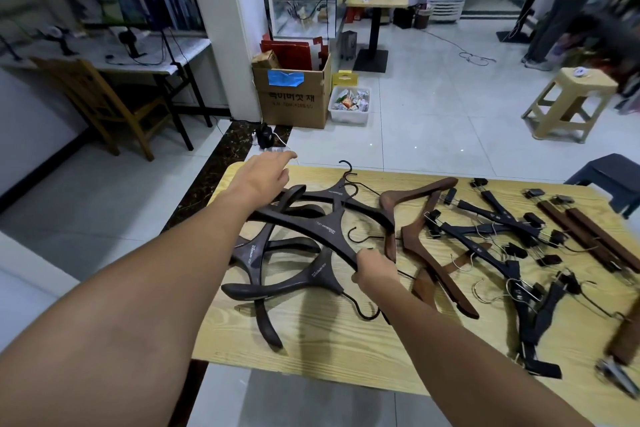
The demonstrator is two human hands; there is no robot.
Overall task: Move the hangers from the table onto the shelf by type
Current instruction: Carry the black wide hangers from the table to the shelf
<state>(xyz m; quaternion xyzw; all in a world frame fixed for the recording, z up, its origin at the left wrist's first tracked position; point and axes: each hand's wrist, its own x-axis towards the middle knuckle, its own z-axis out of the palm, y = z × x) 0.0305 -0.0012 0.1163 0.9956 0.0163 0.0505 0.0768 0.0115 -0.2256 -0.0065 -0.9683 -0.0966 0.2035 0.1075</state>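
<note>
Head cam:
- Counter (311, 340) is light wood. Its left edge runs just beside the pile of dark hangers (277, 253), and one arm of the pile ends close to the near edge.
- Open tile floor lies past the far edge. A cardboard box (294, 97) sits well back by the pillar, and a beige stool (571, 104) is far right.
- Right hand (375, 269) grips the near-right tip of one long dark hanger (311, 232) lying on top of the pile. Its long axis runs diagonally, far-left to near-right. Can't tell which hook is its own.
- Left hand (263, 177) has its fingers straight and pointing away, over the far-left corner above the pile's far tips. Contact can't be told.
- Brown wooden hangers (429, 246) are mid-counter, just right of the pile.
- Black clip hangers (498, 243) are tangled further right, some reaching the near edge.
- Brown clip bars (588, 236) lie parallel near the right edge.
</note>
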